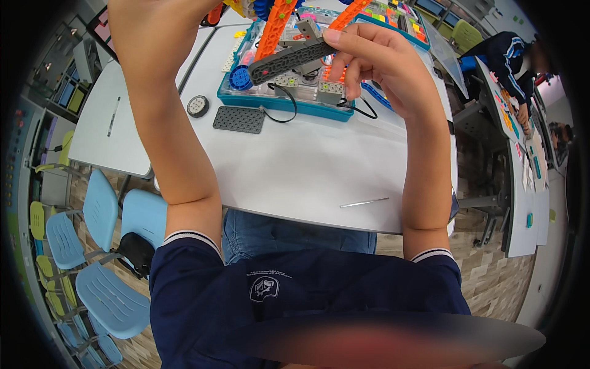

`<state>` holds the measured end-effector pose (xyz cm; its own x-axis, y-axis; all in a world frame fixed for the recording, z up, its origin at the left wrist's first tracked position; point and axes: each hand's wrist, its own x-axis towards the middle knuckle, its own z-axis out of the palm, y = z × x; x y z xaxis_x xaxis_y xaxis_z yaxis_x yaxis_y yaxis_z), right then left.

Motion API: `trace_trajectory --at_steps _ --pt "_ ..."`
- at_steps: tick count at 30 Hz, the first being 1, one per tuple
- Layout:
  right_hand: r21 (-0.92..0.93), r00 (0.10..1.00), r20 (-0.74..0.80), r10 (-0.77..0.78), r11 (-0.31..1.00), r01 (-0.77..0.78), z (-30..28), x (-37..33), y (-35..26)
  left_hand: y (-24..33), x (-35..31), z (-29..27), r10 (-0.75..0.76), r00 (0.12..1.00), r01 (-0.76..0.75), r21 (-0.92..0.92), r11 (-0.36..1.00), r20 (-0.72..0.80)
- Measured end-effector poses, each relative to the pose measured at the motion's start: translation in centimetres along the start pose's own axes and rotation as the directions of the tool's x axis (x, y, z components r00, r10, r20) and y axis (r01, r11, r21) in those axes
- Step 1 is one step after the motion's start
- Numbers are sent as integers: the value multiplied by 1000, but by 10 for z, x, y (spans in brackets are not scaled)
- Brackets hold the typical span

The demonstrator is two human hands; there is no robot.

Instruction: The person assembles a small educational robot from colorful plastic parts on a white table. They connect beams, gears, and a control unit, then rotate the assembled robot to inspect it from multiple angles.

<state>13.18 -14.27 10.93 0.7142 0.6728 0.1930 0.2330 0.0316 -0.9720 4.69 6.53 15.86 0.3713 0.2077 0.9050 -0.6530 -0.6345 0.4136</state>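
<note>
High in the view is a plastic building-block model with orange beams (275,31), a long dark grey beam (289,63) and a blue wheel (240,77) near that beam's lower end. My right hand (384,67) pinches the upper right end of the grey beam between thumb and fingers. At the top left, my left hand (163,31) is closed at the model's yellow and blue parts; its fingertips are largely cut off by the picture's edge. Behind the model, a teal-rimmed parts tray (289,110) holds grey blocks with black cables.
A grey perforated plate (238,120) and a small grey wheel (198,106) lie before the tray. A thin metal rod (364,202) is near the table's front edge. Blue chairs (114,301) stand at left. Another person (507,61) works at a table on the right.
</note>
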Motion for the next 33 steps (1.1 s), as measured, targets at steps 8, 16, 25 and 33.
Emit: trace_trajectory --at_steps 8,16,25,33 --pt "83 997 68 28 996 -33 -25 11 10 1 0 -4 29 999 -27 83 996 -19" --pt "-66 991 137 1 998 8 -38 8 11 0 1 -10 -13 1000 14 -19 1000 19" --pt "3 987 74 -139 990 139 -40 -43 51 -20 -11 5 -179 909 288 -257 923 376" --pt "-30 995 58 -80 996 82 -36 -73 89 -84 -96 23 -189 847 383 -324 865 497"
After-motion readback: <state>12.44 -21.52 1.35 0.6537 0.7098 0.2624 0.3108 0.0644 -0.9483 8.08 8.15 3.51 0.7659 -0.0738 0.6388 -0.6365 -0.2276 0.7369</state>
